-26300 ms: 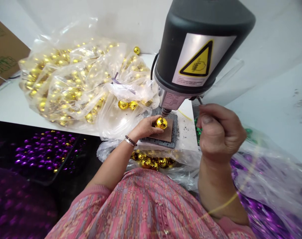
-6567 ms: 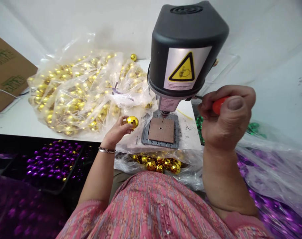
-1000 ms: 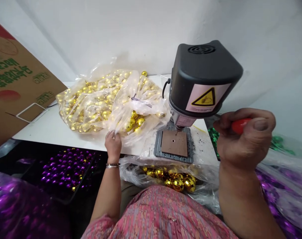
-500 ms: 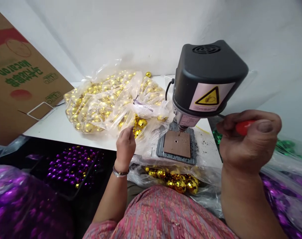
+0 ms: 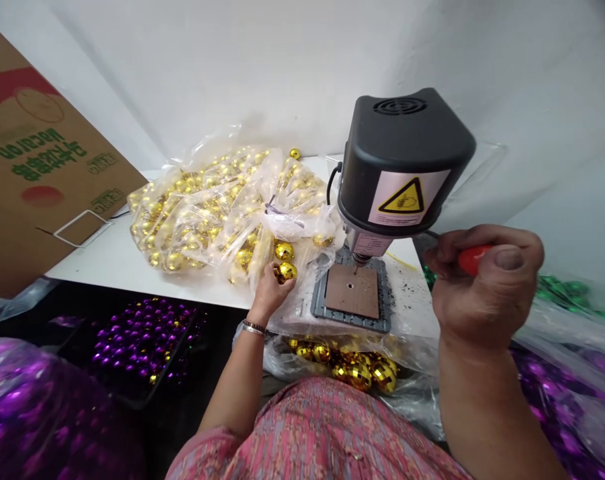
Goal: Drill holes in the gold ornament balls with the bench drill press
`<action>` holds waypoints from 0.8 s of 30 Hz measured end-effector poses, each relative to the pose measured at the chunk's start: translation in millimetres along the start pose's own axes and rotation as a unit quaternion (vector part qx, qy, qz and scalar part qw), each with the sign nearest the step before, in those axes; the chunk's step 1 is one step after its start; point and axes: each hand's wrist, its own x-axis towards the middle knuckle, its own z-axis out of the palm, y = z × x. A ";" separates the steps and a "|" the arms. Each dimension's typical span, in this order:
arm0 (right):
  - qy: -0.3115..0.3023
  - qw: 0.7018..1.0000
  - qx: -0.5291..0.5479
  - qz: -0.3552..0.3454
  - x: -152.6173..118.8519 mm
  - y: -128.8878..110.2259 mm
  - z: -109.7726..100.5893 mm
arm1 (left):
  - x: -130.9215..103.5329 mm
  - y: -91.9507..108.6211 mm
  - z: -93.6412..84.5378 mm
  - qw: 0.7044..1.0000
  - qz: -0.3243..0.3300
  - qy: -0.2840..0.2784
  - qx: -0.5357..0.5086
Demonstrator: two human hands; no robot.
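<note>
My left hand (image 5: 272,291) has its thumb and fingers around a gold mirrored ball (image 5: 287,271) at the mouth of a clear bag. Another gold ball (image 5: 284,251) lies just behind it. My right hand (image 5: 485,287) is wrapped round the red knob (image 5: 473,259) of a lever on the black drill press (image 5: 407,147). Below the drill's chuck, a brown square plate (image 5: 352,292) with a small hole lies on the grey base (image 5: 385,320). No ball sits on the plate.
The clear bag of gold balls (image 5: 197,207) covers the white table's (image 5: 77,263) middle. A cardboard box (image 5: 42,173) stands left. Gold balls (image 5: 360,373) lie in plastic before my lap. Purple balls (image 5: 132,340) are at lower left, green ones (image 5: 567,290) at right.
My left hand has moved right and slightly forward and now grips a gold ball. My right hand stays round the red knob. The drill press appears slightly further left in view.
</note>
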 end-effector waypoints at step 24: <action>0.022 1.000 -0.015 -0.002 -1.4 13.5 -11.4 | -58.1 63.4 0.1 0.922 -0.152 -0.096 -0.343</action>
